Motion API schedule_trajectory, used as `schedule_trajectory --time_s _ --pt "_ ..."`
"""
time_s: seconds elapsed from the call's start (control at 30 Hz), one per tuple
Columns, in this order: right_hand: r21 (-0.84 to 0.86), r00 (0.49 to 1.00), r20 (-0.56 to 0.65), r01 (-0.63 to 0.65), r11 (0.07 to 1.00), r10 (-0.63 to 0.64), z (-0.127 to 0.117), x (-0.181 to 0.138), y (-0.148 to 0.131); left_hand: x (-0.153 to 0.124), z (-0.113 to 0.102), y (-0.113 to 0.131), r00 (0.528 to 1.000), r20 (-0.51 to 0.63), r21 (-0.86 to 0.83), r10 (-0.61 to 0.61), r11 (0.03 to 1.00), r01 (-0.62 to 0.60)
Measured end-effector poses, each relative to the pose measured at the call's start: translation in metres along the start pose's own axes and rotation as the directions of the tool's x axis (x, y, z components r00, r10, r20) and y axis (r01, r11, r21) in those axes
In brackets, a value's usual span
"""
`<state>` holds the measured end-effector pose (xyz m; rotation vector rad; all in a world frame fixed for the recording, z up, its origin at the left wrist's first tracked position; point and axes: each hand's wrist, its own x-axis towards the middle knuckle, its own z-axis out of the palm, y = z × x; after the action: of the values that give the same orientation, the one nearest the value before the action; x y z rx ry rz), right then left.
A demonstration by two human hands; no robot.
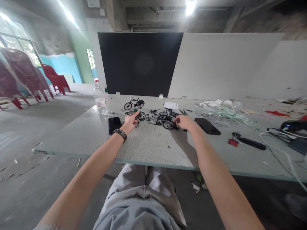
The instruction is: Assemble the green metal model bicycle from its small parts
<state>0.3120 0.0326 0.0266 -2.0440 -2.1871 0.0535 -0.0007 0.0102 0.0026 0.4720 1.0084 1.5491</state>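
Left hand holding one model wheel, right hand by second wheel

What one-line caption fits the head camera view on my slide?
Left hand holds a black miniature spoked wheel while right hand touches black model bicycle parts on a grey table.

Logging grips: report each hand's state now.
Left hand: curled at a miniature bicycle wheel, grip unclear.
Right hand: beside a black model wheel, grip unclear.

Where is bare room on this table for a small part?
Bare tabletop runs from the left hand and right hand to the near edge. Crowded: black model-bicycle parts between the hands, white cables far right.
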Motion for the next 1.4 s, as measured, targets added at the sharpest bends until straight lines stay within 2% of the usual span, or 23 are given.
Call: schedule_trajectory --time_s 0.2,0.33,0.57,0.7,0.83,1.13,1.4 --pt "-0.033 0.987 -0.104 -0.124 0.992 0.12 -0.007 -0.008 -0.001 0.005 -0.001 -0.003 1.0 0.017 0.014 0.015 1.0 -0.016" --pt "-0.029 0.981 -0.068 -0.184 0.983 0.181 -0.01 -0.013 -0.005 0.006 -0.004 -0.004 0.999 0.038 0.01 0.01 1.0 -0.011" --pt "-0.06 0.988 -0.115 -0.112 0.992 0.104 0.0 -0.007 -0.01 0.003 -0.004 -0.003 0.999 0.045 -0.01 0.02 1.0 -0.019" --pt "-0.062 0.99 -0.066 -0.128 0.99 0.124 0.006 -0.002 -0.007 0.001 -0.001 -0.002 0.999 0.04 -0.014 0.022 1.0 -0.022" --pt "-0.054 0.989 -0.068 -0.135 0.989 0.131 0.006 -0.001 -0.005 0.0 -0.001 -0.002 0.999 0.04 -0.015 0.024 1.0 -0.023" --pt "-0.05 0.995 -0.074 -0.068 0.996 0.064 0.012 0.003 -0.008 0.003 -0.002 -0.002 0.999 0.039 -0.017 0.025 1.0 -0.025" --pt "-0.072 0.988 -0.069 -0.141 0.987 0.136 0.018 0.011 0.004 0.005 -0.005 -0.003 0.999 0.045 0.0 0.01 1.0 -0.01"
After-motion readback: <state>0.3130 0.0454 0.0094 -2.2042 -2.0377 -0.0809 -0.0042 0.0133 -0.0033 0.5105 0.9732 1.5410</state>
